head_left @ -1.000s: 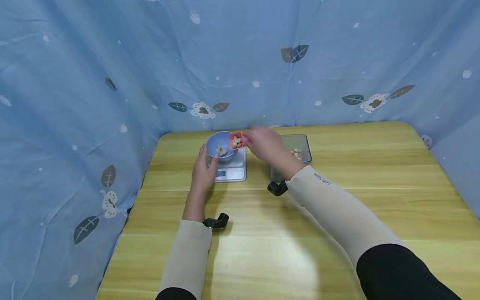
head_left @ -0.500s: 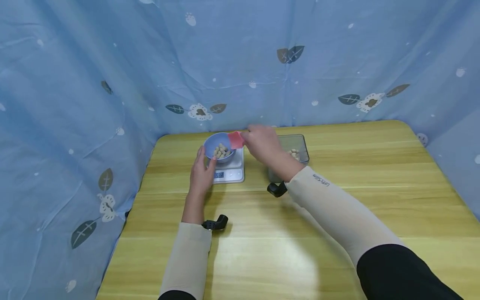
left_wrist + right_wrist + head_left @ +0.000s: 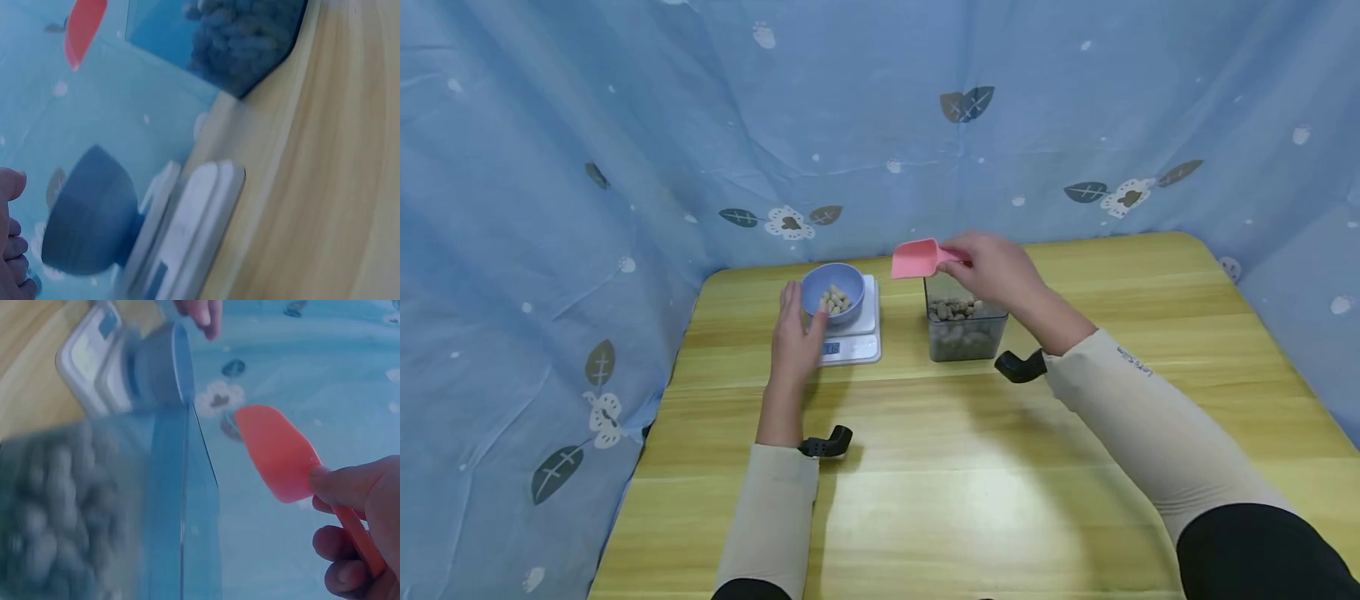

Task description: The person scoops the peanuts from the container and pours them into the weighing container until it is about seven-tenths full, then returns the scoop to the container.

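Note:
My right hand (image 3: 996,271) grips a pink scoop (image 3: 916,258) by its handle, thumb along it in the right wrist view. The scoop is held above the back left of a clear, grey-tinted container (image 3: 967,343), which holds peanuts in their shells (image 3: 951,310). To the left, a blue bowl (image 3: 850,277) with several peanuts (image 3: 835,299) stands on a white kitchen scale (image 3: 871,321) with a lit display. My left hand (image 3: 793,342) is at the bowl's left side with fingers relaxed; a gap separates it from the bowl (image 3: 90,219) in the left wrist view.
Everything stands on a wood-grain table (image 3: 910,467) near its back edge. A blue patterned curtain (image 3: 880,125) hangs behind the table and along its sides. Each wrist wears a black camera mount (image 3: 1021,367).
The scoop has tipped its peanuts into the bowl, which now holds more. My right hand has carried the scoop rightward to the container. The left hand has stayed beside the bowl.

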The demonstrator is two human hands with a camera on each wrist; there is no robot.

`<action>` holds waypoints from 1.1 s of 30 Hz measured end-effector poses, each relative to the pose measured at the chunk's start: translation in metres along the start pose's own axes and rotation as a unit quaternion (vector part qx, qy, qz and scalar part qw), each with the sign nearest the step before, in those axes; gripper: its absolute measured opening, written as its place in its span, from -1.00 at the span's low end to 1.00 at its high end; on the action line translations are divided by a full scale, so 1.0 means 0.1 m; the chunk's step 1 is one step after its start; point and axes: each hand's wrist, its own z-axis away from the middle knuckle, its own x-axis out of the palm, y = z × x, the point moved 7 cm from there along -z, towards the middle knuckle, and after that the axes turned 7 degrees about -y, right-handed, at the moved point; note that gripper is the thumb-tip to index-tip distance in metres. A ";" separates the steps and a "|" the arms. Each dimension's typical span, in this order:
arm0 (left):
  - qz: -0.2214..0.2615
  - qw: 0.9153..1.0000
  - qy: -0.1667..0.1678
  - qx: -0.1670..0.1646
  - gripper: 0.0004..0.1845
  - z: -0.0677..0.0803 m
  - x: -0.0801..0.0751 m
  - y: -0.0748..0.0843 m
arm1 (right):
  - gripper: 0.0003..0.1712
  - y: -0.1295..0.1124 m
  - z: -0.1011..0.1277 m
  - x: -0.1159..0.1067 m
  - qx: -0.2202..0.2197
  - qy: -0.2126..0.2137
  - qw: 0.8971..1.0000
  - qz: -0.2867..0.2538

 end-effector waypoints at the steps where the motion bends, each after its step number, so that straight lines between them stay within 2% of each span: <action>1: -0.001 1.000 0.000 0.005 -0.22 0.00 0.01 0.05 | -0.57 0.05 0.05 -0.04 0.001 0.003 1.000 0.001; 4: -0.002 1.000 -0.002 0.031 -0.23 0.01 0.06 0.21 | -0.62 0.19 0.18 -0.13 0.000 0.011 1.000 0.008; 8: -0.003 0.996 -0.021 0.083 -0.26 0.04 0.19 0.48 | -0.64 0.33 0.30 -0.18 0.001 0.015 1.000 0.023; 11: -0.009 0.991 -0.040 0.125 -0.26 0.07 0.34 0.68 | -0.62 0.42 0.38 -0.18 0.010 0.009 0.999 0.030; 15: -0.017 0.985 -0.074 0.154 -0.26 0.10 0.61 0.91 | -0.59 0.50 0.46 -0.16 0.020 0.001 0.999 0.036; 18: -0.027 0.981 -0.110 0.161 -0.26 0.13 0.81 1.04 | -0.60 0.55 0.51 -0.15 0.019 0.001 0.999 0.043; 24: -0.054 0.974 -0.160 0.151 -0.29 0.17 1.06 1.15 | -0.67 0.52 0.51 -0.09 -0.010 0.012 0.998 0.065; 29: -0.084 0.972 -0.165 0.146 -0.30 0.19 1.11 1.18 | -0.73 0.49 0.49 -0.05 -0.022 0.023 0.992 0.123; 33: -0.095 0.969 -0.164 0.158 -0.31 0.18 1.13 1.22 | -0.83 0.42 0.47 -0.05 -0.010 0.039 0.979 0.201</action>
